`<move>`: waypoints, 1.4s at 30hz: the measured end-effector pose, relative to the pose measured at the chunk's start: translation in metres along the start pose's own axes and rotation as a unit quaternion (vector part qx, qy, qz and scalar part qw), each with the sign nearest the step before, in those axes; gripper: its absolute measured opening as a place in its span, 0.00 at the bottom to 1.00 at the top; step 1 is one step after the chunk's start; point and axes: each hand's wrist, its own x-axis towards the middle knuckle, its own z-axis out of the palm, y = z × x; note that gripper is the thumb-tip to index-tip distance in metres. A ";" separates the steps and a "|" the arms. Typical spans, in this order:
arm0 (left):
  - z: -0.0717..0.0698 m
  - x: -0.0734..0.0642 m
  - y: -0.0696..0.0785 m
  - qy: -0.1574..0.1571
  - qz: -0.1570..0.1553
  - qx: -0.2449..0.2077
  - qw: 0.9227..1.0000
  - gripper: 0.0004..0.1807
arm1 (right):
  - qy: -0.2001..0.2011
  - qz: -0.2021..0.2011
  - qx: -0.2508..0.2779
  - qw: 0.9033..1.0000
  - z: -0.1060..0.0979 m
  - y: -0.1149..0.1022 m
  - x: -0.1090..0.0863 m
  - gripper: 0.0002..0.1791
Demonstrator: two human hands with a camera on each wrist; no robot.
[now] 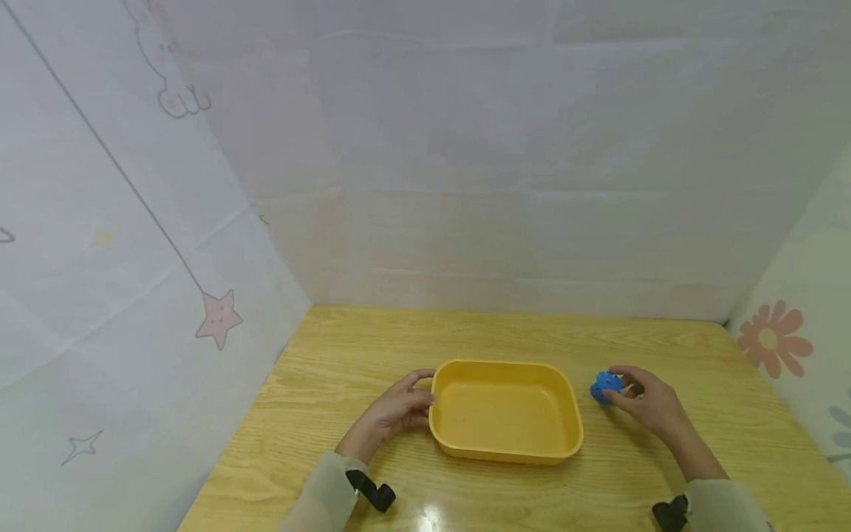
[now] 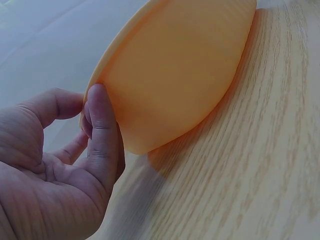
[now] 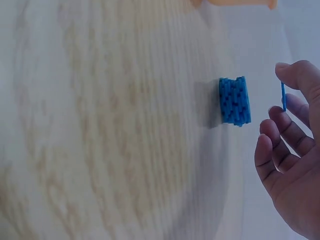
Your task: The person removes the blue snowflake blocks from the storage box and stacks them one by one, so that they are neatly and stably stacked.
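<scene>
A yellow rectangular plastic tub [image 1: 504,411] rests on the table with a bare inside. At its left end my left hand [image 1: 399,406] grips the rim, fingers and thumb on either side of the wall, as the left wrist view also shows. To the right of the tub stands a short stack of blue notched discs [image 3: 235,101]. My right hand [image 1: 654,408] is just beside that stack. Between its thumb and fingertips it pinches one thin blue disc [image 3: 284,97], seen edge-on and apart from the stack in the right wrist view.
The wood-grain table [image 1: 372,332] reaches back to a pale cloth wall [image 1: 505,244]. Printed cloth also hangs along the left and right sides. Black straps [image 1: 372,491] sit on both sleeved wrists.
</scene>
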 end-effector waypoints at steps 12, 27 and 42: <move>-0.001 0.001 -0.001 0.003 0.001 0.007 1.000 0.34 | -0.002 0.000 -0.018 1.000 0.008 0.013 0.005 0.28; -0.002 -0.001 -0.001 -0.002 -0.004 -0.006 1.000 0.36 | -0.008 -0.004 -0.026 1.000 0.007 0.013 0.007 0.26; -0.002 -0.001 -0.001 -0.006 -0.005 -0.010 1.000 0.36 | -0.020 -0.018 -0.012 1.000 0.010 0.014 0.009 0.27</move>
